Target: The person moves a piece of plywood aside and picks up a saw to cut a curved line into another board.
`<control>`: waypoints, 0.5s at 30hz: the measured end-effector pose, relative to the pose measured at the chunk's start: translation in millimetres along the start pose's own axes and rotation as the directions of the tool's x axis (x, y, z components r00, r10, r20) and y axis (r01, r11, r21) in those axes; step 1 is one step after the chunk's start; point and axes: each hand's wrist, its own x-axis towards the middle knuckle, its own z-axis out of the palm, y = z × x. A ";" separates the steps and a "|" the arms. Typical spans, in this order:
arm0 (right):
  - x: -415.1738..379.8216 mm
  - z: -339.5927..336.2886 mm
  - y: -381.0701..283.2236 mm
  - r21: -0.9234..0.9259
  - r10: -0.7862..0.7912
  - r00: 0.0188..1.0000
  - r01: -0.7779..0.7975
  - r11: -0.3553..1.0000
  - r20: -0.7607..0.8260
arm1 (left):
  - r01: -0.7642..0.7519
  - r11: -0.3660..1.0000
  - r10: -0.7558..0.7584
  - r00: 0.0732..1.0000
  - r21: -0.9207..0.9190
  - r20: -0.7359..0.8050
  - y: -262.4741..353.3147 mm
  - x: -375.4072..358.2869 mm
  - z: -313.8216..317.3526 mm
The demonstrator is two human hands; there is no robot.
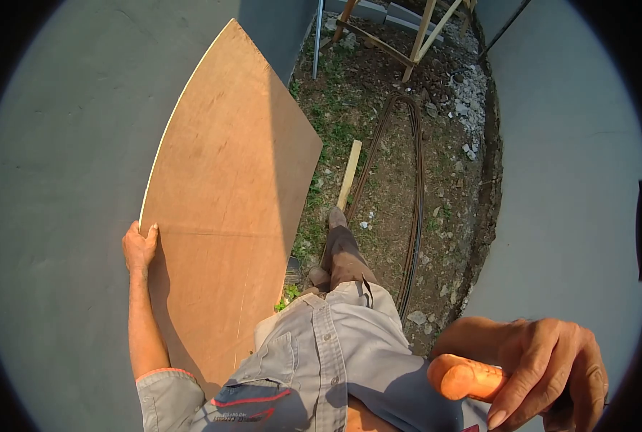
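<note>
A large plywood sheet (227,144) stands on edge at my left, close to the grey wall, with a shadow across its right part. My left hand (141,247) grips its left edge, thumb on the near face and the other fingers behind. At the lower right, my right hand (548,367) is closed around an orange handle (465,376) with a rounded end. Whatever the handle belongs to is hidden by the hand and the frame edge, so its kind does not show.
Grey walls (573,180) rise on both sides of a narrow dirt strip. Long bent rebar (416,165) lies on the ground beside a wooden strip (349,175) near my foot. A timber frame (418,36), a metal pole (318,43) and rubble (470,97) are farther off.
</note>
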 end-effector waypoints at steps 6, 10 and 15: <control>8.8 2.4 13.3 0.035 -0.118 0.992 0.116 0.993 0.046 | 0.034 0.999 -0.033 0.999 -0.035 0.013 -0.2 0.2 0.6; 6.6 0.7 12.5 0.008 -0.146 0.983 0.146 0.989 0.114 | 0.035 0.999 -0.034 0.999 -0.031 0.020 -7.5 3.3 4.5; -18.2 -28.0 -7.8 0.079 -0.144 0.989 0.141 0.987 0.023 | 0.004 1.000 -0.005 1.000 -0.025 -0.010 1.9 -0.9 0.5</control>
